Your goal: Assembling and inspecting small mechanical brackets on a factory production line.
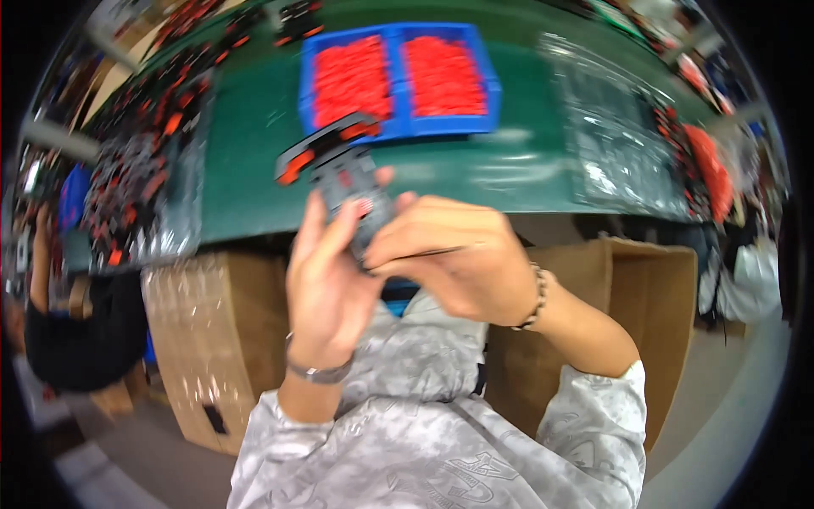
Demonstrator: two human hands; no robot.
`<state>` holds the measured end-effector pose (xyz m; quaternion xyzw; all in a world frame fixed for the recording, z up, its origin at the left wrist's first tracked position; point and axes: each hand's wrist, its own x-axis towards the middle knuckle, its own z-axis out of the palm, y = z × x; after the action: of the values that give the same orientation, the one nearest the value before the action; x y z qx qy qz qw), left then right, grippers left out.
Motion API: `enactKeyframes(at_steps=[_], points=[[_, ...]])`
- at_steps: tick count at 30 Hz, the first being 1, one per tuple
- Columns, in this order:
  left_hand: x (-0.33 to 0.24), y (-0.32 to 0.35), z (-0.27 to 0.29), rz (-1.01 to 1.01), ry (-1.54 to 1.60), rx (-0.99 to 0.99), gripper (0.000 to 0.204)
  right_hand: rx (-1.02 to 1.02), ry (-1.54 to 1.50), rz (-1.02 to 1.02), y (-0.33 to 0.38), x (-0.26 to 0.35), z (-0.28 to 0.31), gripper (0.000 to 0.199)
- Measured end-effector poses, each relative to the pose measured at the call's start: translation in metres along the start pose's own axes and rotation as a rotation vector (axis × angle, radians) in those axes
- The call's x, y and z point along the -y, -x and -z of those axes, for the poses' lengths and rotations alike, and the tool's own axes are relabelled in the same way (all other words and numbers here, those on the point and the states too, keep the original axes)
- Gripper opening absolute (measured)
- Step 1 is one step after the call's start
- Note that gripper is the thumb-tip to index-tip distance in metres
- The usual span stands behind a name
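Observation:
A dark grey plastic device (348, 180) is held up in front of me, tilted, with a black curved clamp-like bracket with orange-red ends at its top. My left hand (326, 284) is closed around its lower body, thumb on the front. My right hand (458, 259) is closed in a pinch at the device's lower end. A thin dark line shows along its fingers; what they pinch is hidden and blurred. Just beyond the device, a blue two-compartment bin (494, 97) full of small red pieces (443, 76) stands on the green table (254, 191).
Many black and orange-red parts (127, 182) lie on plastic at the left. Clear plastic bags (623, 140) and a red bag (710, 174) are at the right. Open cardboard boxes stand below the table edge, left (199, 339) and right (649, 314). Another person's arm (40, 259) shows far left.

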<state>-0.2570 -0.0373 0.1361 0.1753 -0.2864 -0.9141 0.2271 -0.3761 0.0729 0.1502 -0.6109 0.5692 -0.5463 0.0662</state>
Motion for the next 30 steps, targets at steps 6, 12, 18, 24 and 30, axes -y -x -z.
enactKeyframes(at_steps=[6,12,18,24,30], points=[[0.004,0.004,-0.009,0.047,-0.041,0.041,0.046,-0.206,-0.166,-0.341,0.006,-0.01,0.106,0.026],[0.001,0.012,0.009,0.076,-0.061,0.033,0.055,-0.544,0.988,-0.607,0.084,-0.121,0.323,0.024],[-0.003,0.016,0.016,-0.062,-0.302,0.054,0.064,-0.781,1.716,-1.013,0.205,-0.18,0.469,0.023],[0.008,0.002,0.006,-0.073,-0.25,-0.004,0.069,-1.045,1.297,-1.031,0.248,-0.217,0.518,0.022],[0.019,-0.004,0.002,-0.027,-0.229,0.021,0.066,-1.286,0.743,-0.904,0.236,-0.185,0.52,0.024]])
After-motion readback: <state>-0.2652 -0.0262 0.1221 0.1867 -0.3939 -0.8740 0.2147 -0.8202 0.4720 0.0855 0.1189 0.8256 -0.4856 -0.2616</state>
